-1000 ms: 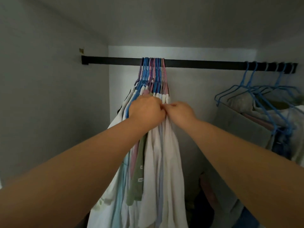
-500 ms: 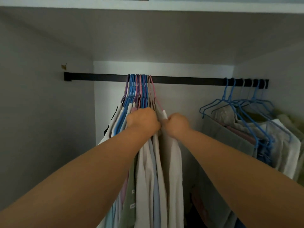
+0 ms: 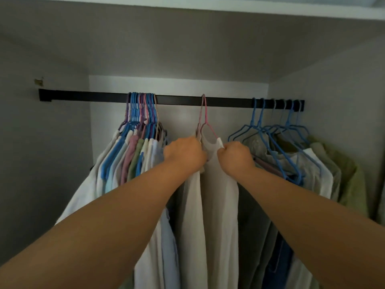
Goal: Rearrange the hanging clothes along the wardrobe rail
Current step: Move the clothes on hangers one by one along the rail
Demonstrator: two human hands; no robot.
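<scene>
Two hands, left hand (image 3: 184,152) and right hand (image 3: 235,156) gripping pale garment (image 3: 216,184), mid-rail (image 3: 183,99)

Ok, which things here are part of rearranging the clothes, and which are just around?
In use: wardrobe rail; white garment on pink hanger, held by left hand and right hand; bunched clothes.

Just around: shelf above; side wall.

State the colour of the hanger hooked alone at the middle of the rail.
Pink hanger, with a paler hook close beside it; the head view, the only one, shows it.
</scene>
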